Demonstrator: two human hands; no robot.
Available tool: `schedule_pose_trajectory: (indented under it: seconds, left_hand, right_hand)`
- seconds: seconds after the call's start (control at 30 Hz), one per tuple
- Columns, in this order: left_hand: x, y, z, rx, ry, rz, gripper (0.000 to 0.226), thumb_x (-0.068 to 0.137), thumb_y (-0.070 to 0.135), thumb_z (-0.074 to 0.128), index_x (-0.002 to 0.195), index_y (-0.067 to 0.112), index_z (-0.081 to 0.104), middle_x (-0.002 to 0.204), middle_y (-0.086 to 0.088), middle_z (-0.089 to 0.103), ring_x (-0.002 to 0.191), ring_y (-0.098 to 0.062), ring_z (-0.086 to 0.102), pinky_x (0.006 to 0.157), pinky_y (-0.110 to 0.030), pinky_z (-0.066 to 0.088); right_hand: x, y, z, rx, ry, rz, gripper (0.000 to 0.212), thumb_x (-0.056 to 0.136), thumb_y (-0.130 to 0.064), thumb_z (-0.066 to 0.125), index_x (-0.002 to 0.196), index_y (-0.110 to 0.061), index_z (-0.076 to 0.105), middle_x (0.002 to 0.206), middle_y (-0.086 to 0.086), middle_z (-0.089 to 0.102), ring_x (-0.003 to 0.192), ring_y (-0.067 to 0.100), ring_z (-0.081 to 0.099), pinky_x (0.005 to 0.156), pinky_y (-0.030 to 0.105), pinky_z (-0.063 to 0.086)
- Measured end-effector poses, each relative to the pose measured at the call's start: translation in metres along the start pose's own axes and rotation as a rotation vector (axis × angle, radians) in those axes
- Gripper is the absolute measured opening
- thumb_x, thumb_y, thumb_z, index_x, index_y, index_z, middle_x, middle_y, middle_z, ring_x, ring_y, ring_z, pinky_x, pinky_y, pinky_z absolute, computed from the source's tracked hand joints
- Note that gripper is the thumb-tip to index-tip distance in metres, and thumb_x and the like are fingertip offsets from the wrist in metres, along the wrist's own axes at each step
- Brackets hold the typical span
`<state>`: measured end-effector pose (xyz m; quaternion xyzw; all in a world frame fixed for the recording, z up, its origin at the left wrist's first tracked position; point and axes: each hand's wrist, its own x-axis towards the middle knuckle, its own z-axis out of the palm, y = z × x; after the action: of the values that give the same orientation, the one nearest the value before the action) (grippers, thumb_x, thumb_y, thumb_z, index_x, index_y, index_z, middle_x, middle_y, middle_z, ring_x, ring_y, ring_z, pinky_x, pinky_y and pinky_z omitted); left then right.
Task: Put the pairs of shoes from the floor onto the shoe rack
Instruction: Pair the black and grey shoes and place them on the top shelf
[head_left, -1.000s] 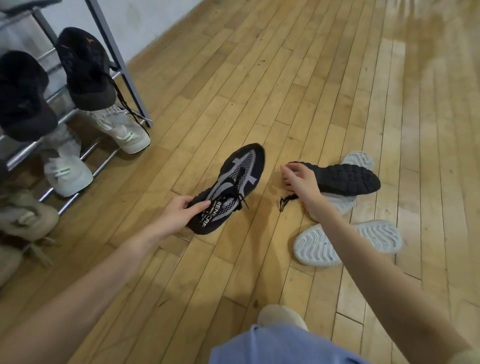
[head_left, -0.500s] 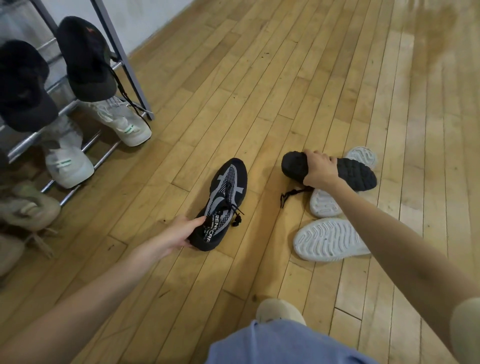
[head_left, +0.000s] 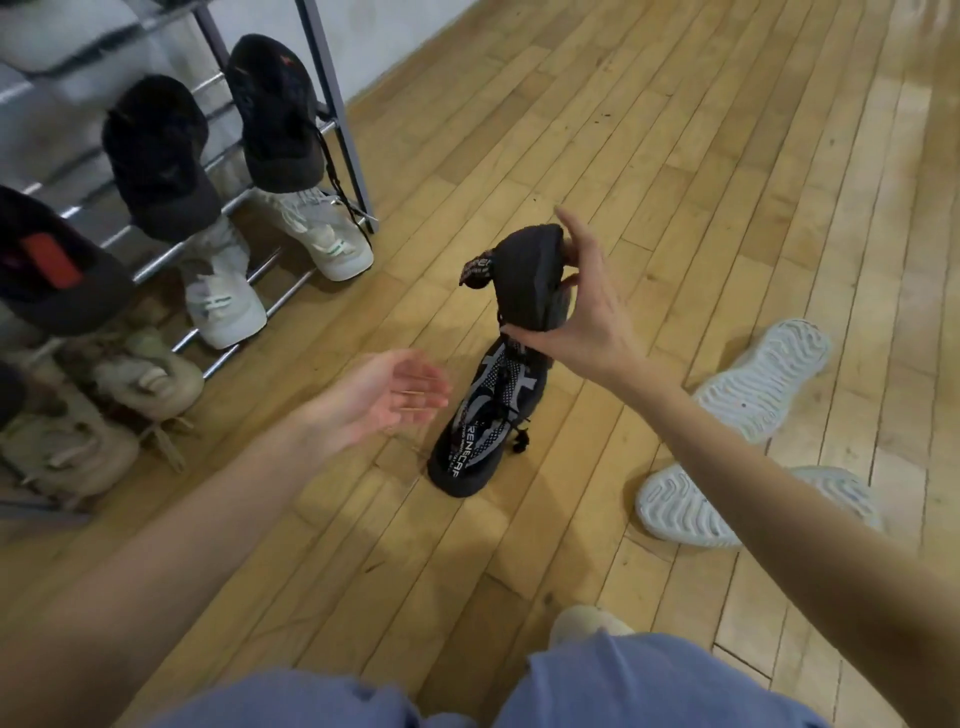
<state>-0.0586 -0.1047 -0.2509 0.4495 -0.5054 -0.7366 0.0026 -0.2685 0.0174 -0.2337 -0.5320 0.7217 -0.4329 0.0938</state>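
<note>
Main worry right now: my right hand (head_left: 576, 312) has the lifted black shoe (head_left: 530, 275) clamped only between thumb underneath and fingers over the sole, index finger sticking up free, so it's a loose grab. The shoe hangs at about 12 o'clock from my knees, over its partner. If it twists, it drops onto the black shoe on the floor (head_left: 488, 415) and knocks it sideways. Its laces dangle down too and could snag.

My left hand (head_left: 384, 395), at roughly 10 o'clock, is palm up with the fingers relaxed and slightly spread, holding nothing. It sits just beside the floor shoe, not touching. I'd guess it takes that one next, and a rushed scoop could just shove it along the boards.

The shoe rack (head_left: 332, 104) at 10 to 11 o'clock looks crowded, so squeezing a pair in could push something off the rails.

Count, left to right:
- Beige shoes on the bottom left: 2, as far as I can tell
- Dark shoes up top: 3 visible, one cut off by the frame
- White shoes on the lower rails: 2
- Black knit pair: 2, one in hand, one on the floor
- Pale shoes sole-up (head_left: 763, 379) at 2 to 3 o'clock: 2, still waiting
</note>
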Motion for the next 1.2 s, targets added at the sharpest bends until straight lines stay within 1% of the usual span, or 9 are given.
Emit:
schedule_pose_trajectory:
  seconds: [0.1,0.2,0.37,0.47,0.57,0.7,0.9,1.07,1.2]
  left_hand:
    - [-0.004,-0.006,-0.022,0.017,0.113,0.036,0.03,0.099,0.024,0.04,0.103,0.004,0.062,0.106,-0.015,0.068,0.092,-0.025,0.066,0.083,-0.035,0.052]
    - [-0.01,-0.017,-0.042,0.014,0.241,0.014,0.024,0.098,0.021,0.042,0.099,0.007,0.061,0.103,-0.014,0.067,0.089,-0.023,0.064,0.081,-0.034,0.05]
    - [-0.018,-0.052,-0.067,0.024,0.42,-0.046,0.019,0.096,0.015,0.041,0.088,0.009,0.056,0.092,-0.01,0.061,0.072,-0.015,0.056,0.066,-0.024,0.043]
    - [-0.023,-0.072,-0.079,0.034,0.438,-0.083,0.02,0.097,0.016,0.037,0.089,0.011,0.055,0.088,-0.007,0.06,0.07,-0.013,0.054,0.062,-0.022,0.041]
    - [-0.027,-0.087,-0.084,-0.028,0.438,-0.119,0.021,0.097,0.017,0.039,0.083,0.014,0.055,0.082,-0.004,0.061,0.07,-0.014,0.055,0.062,-0.025,0.043]
    - [-0.03,-0.102,-0.082,-0.104,0.435,-0.144,0.02,0.095,0.018,0.044,0.082,0.012,0.058,0.083,-0.005,0.065,0.074,-0.016,0.059,0.067,-0.028,0.048]
    - [-0.029,-0.109,-0.069,-0.041,0.286,-0.211,0.037,0.098,0.032,0.042,0.112,0.003,0.06,0.115,-0.018,0.066,0.09,-0.025,0.067,0.085,-0.038,0.051]
    - [-0.024,-0.101,-0.058,-0.267,0.186,-0.226,0.053,0.098,0.044,0.037,0.127,0.002,0.046,0.122,-0.022,0.057,0.101,-0.031,0.06,0.084,-0.039,0.05]
    - [-0.025,-0.106,-0.061,-0.322,0.192,-0.208,0.056,0.087,0.045,0.056,0.126,0.005,0.049,0.123,-0.015,0.057,0.113,-0.028,0.055,0.094,-0.042,0.047]
  right_hand:
    - [0.009,-0.022,0.017,0.185,0.181,-0.033,0.106,0.065,-0.026,0.088,0.145,-0.01,0.02,0.139,0.006,0.035,0.122,0.015,0.047,0.093,0.023,0.051]
    - [0.011,-0.034,0.052,0.317,0.25,0.127,0.099,0.063,-0.026,0.09,0.135,-0.017,0.023,0.133,0.0,0.038,0.119,0.003,0.046,0.093,0.014,0.046]
    - [-0.011,-0.034,0.136,0.465,0.266,0.468,0.101,0.062,-0.024,0.09,0.133,-0.008,0.02,0.131,0.006,0.043,0.119,0.011,0.049,0.104,0.028,0.046]
    - [-0.026,-0.042,0.161,0.518,0.28,0.533,0.1,0.066,-0.018,0.088,0.133,-0.014,0.014,0.132,0.002,0.034,0.119,0.009,0.046,0.099,0.01,0.042]
    - [-0.048,-0.045,0.162,0.425,0.177,0.473,0.099,0.069,-0.034,0.083,0.137,-0.02,0.013,0.136,0.004,0.033,0.125,0.013,0.045,0.107,0.028,0.043]
    - [-0.081,-0.049,0.134,0.15,0.015,0.422,0.089,0.071,-0.039,0.081,0.138,-0.01,0.028,0.128,-0.002,0.041,0.111,0.001,0.042,0.087,0.004,0.04]
    - [-0.116,-0.048,0.13,0.058,-0.172,0.503,0.085,0.06,-0.049,0.085,0.125,-0.008,0.048,0.112,-0.004,0.047,0.107,0.01,0.046,0.085,0.017,0.038]
    - [-0.128,-0.05,0.14,0.192,-0.304,0.529,0.07,0.071,-0.042,0.081,0.126,-0.007,0.056,0.118,0.001,0.055,0.1,0.018,0.064,0.085,0.033,0.056]
    - [-0.133,-0.045,0.135,0.139,-0.361,0.359,0.04,0.086,-0.029,0.069,0.121,-0.01,0.062,0.111,0.003,0.062,0.086,0.015,0.067,0.075,0.029,0.058]
